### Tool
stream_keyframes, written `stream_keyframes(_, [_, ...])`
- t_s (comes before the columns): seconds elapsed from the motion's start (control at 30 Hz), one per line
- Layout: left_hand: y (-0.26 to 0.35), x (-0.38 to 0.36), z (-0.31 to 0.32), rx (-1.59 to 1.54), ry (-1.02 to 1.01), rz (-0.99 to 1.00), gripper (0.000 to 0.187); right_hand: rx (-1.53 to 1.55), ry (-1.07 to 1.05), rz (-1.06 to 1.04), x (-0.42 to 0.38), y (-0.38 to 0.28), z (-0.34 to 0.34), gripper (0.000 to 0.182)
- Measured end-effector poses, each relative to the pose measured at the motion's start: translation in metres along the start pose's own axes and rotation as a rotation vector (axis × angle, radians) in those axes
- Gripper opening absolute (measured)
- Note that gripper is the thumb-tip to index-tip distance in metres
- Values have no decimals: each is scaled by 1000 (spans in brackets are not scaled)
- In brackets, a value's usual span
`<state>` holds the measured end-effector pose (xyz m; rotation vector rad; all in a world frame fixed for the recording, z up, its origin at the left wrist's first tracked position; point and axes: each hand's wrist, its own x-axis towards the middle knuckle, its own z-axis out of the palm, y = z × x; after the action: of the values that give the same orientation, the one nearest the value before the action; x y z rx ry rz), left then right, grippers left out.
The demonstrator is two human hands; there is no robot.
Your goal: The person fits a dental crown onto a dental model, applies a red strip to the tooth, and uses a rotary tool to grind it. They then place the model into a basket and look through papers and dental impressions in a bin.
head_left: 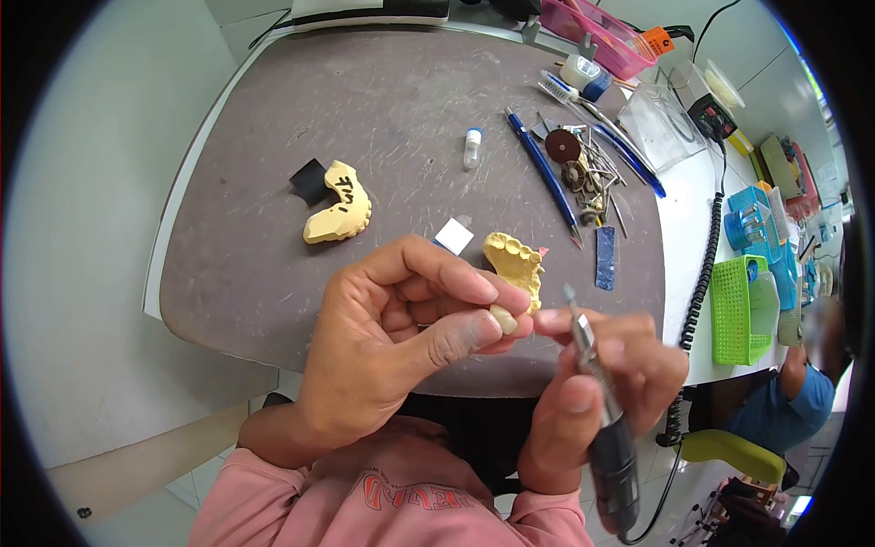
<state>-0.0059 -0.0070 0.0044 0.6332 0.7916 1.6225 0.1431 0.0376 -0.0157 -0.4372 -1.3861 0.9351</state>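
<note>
My left hand (387, 333) pinches a small tooth-coloured dental crown (503, 319) between thumb and fingers. In my right hand (643, 365) is a black and silver rotary handpiece (616, 474), held like a pen. Its pale grey-blue bur (570, 293) points up, to the right of the crown and apart from it. The right fingertips come close to the left ones. Just beyond my fingers lies a yellow dental model (515, 258), partly hidden by them. A second yellow model (340, 208), marked with black writing, rests farther left beside a black square (311, 182).
Several burs and discs (588, 173) lie at the right near a blue pen (544, 173). A small vial (472, 149), a white pad (454, 236) and a blue strip (605, 258) are on the bench. A coiled cord (700, 301) runs along the right, where another person (788, 406) sits.
</note>
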Motion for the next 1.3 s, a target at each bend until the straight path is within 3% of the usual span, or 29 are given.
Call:
stream_keyframes(0.03, [-1, 0, -1, 27, 4, 18, 21, -203, 74, 88, 2, -2, 8, 50])
stream_keyframes(0.07, [-2, 0, -3, 53, 8, 35, 21, -204, 75, 88, 6, -3, 7, 50])
stream_keyframes(0.13, [-7, 1, -9, 20, -59, 84, 18, -116, -80, 278, 14, -2, 2, 51])
stream_keyframes(0.2, [-9, 1, -10, -14, -127, 130, 15, -85, -92, 295, 18, 4, 6, 49])
stream_keyframes(0.27, [-11, -1, -9, 144, -135, 258, 15, -175, -224, 211, 24, 3, 10, 48])
stream_keyframes(0.3, [-11, -2, -9, 144, -138, 258, 15, -45, -186, 351, 24, -7, 11, 32])
stream_keyframes(0.33, [-11, -3, -8, 141, -105, 254, 15, -47, -186, 349, 23, -11, 11, 32])
stream_keyframes(0.43, [-7, -4, -7, 105, -63, 216, 15, 12, -121, 513, 22, -15, 5, 41])
stream_keyframes(0.5, [-5, -3, -5, 73, -58, 176, 15, -27, -38, 458, 25, -14, -14, 57])
stream_keyframes(0.53, [-5, -2, -2, 83, -20, 171, 18, -205, -95, 359, 33, -13, -26, 75])
stream_keyframes(0.57, [-4, -1, -1, 92, 18, 166, 21, -314, -63, 247, 37, -9, -37, 80])
stream_keyframes(0.63, [-3, 0, -1, 45, 8, 138, 22, -258, -121, 265, 47, -9, -70, 71])
stream_keyframes(0.73, [-3, 0, -2, -5, -4, 112, 24, -173, -17, 400, 52, -16, -105, 36])
stream_keyframes(0.8, [-2, 0, -3, -8, -8, 114, 25, -557, 116, 448, 53, -28, -105, 24])
stream_keyframes(0.87, [-4, 1, -4, 14, -37, 144, 26, -725, -30, 591, 60, -36, -99, 25])
stream_keyframes(0.93, [-5, 1, -5, 16, -43, 148, 26, -1096, -146, 577, 58, -29, -96, 26])
stream_keyframes(0.97, [-5, 1, -5, 19, -43, 151, 26, -1267, -180, 421, 54, -26, -89, 28])
stream_keyframes(1.13, [-7, 0, -7, 26, -63, 174, 26, -1433, -286, 462, 62, -25, -77, 32])
stream_keyframes(1.2, [-6, 1, -7, 24, -69, 182, 26, -1661, -303, 65, 64, -20, -78, 30])
stream_keyframes(1.27, [-6, 0, -6, 32, -70, 188, 27, -1624, -188, -5, 64, -25, -59, 25])
stream_keyframes(1.3, [-7, 0, -6, 32, -70, 189, 27, -1375, -156, 1, 63, -28, -52, 22])
